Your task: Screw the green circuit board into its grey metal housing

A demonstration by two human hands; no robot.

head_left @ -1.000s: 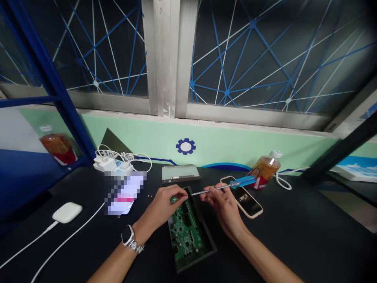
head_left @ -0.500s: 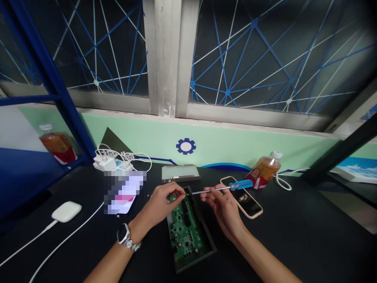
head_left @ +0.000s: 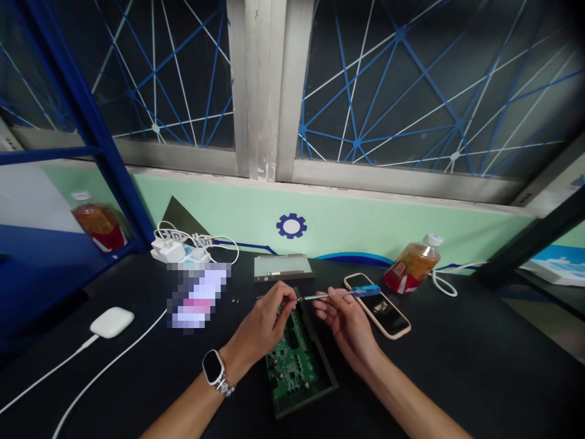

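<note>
My right hand [head_left: 347,329] holds a small blue-handled screwdriver [head_left: 365,291] in its fingers, with the thin steel shaft pointing left. The shaft's tip meets the fingertips of my left hand [head_left: 267,320]. These pinch a small thin dark part [head_left: 267,296], too small to identify. Both hands are above a green circuit board [head_left: 292,360] lying in a dark casing tray [head_left: 326,381], and they hide its far end. A smartwatch [head_left: 213,367] sits on my left wrist.
A metal cover plate [head_left: 283,267] lies behind the board. To the right are a phone in a beige case [head_left: 377,308] and a tea bottle [head_left: 411,265]. Several tiny screws [head_left: 235,300], a pixelated object [head_left: 198,296], a white charger with cables [head_left: 171,250] and a white charging puck [head_left: 112,322] lie left.
My left hand has moved up and away from the board's edge, and the small green piece in its fingers no longer shows. The screwdriver has swung lower and more level.
</note>
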